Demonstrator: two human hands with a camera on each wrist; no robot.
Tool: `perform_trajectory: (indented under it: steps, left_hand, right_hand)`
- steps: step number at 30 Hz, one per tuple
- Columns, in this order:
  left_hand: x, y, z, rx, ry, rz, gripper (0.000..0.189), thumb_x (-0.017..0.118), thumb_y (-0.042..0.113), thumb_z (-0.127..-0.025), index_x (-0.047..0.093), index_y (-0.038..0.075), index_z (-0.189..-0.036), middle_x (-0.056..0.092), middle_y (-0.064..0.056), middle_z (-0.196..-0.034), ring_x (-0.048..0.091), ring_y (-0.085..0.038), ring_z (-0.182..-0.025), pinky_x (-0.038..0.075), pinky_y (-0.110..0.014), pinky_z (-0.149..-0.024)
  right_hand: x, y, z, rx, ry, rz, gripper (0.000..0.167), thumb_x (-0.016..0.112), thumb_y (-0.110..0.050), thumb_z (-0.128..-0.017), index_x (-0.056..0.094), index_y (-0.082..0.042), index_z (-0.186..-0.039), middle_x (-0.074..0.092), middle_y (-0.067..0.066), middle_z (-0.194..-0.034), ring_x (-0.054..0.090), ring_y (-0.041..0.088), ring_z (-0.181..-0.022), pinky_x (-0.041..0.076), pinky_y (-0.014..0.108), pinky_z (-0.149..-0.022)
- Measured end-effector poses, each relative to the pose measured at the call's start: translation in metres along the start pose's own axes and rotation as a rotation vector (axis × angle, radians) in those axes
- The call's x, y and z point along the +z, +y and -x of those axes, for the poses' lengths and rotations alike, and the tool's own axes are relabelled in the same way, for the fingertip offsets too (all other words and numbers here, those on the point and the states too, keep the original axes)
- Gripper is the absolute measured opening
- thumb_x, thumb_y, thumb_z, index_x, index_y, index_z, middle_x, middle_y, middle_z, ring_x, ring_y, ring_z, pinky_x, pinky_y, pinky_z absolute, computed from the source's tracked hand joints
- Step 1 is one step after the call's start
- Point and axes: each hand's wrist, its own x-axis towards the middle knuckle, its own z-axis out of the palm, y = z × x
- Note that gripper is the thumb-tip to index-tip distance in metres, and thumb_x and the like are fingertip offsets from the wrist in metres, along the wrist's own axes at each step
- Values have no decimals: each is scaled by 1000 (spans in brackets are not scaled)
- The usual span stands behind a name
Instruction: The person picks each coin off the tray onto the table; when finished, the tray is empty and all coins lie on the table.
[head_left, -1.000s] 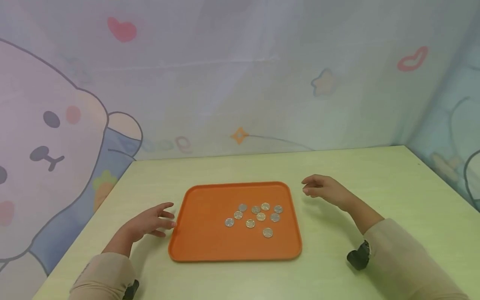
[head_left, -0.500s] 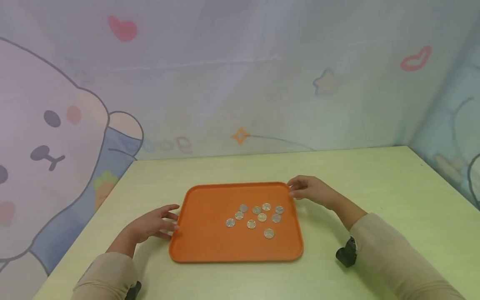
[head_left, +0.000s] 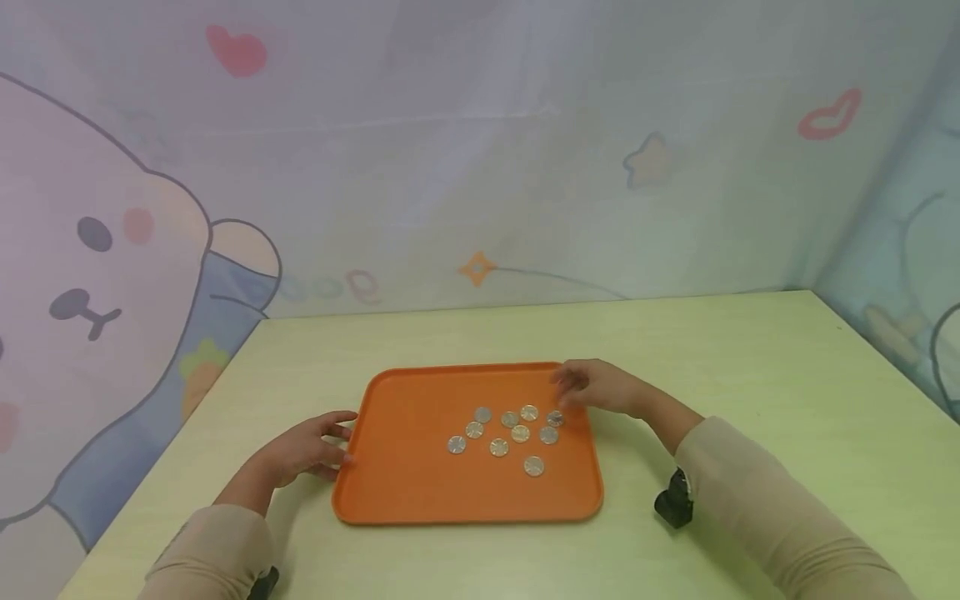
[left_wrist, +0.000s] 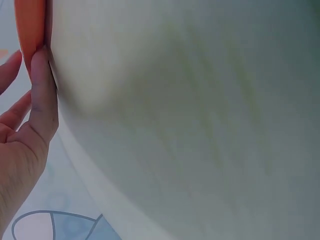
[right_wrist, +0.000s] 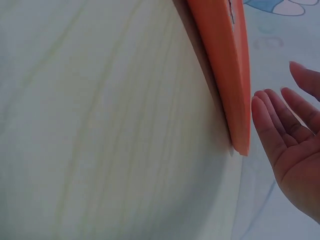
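An orange tray lies on the pale table, with several silvery coins spread over its middle and right part. My left hand rests at the tray's left edge, fingers loosely spread; in the left wrist view its fingers touch the orange rim. My right hand hovers over the tray's far right corner, fingertips close to the rightmost coin. From the right wrist view, the right hand has bent, relaxed fingers beside the tray's edge, with nothing visible in its grasp.
The yellow-green table runs back to a printed cloth backdrop with a bear figure at left. Another cloth panel stands along the right side. Dark wrist devices sit under the beige sleeves.
My right hand has moved left, from beside the tray to over its far right corner. My left hand has come slightly right, to the tray's left rim. The coins stay in place.
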Motion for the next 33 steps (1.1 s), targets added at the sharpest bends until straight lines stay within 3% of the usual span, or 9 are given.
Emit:
perform_trajectory:
  steps: [7, 16, 21, 33]
  left_hand:
    - [4, 4, 0, -19, 29, -18, 68, 60, -5, -75, 21, -6, -131, 36, -22, -114, 55, -20, -75, 48, -36, -65]
    - [5, 2, -2, -28, 36, -17, 67, 59, -6, -75, 21, -6, -131, 37, -21, -112, 54, -20, -75, 48, -35, -65]
    - [4, 1, -2, -34, 35, -12, 68, 59, -6, -75, 21, -6, -131, 37, -20, -111, 54, -19, -75, 48, -35, -65]
    - [5, 4, -2, -53, 55, -26, 67, 59, -6, -75, 22, -5, -130, 37, -20, -111, 54, -19, -75, 48, -35, -65]
  right_hand:
    - [4, 0, -2, -10, -44, 63, 28, 59, -4, -77, 53, 5, -104, 56, 12, -97, 53, 21, -88, 43, 32, -74]
    - [8, 1, -8, 15, -58, 269, 26, 65, -6, -73, 57, -2, -98, 55, 3, -90, 50, 16, -81, 42, 29, -71]
    - [9, 3, -11, 20, -71, 320, 23, 64, -4, -73, 57, -3, -95, 54, 2, -86, 49, 16, -79, 42, 27, -69]
    - [20, 0, -14, 42, -26, 432, 12, 64, -1, -71, 59, -9, -78, 53, -3, -74, 46, 12, -70, 41, 26, -64]
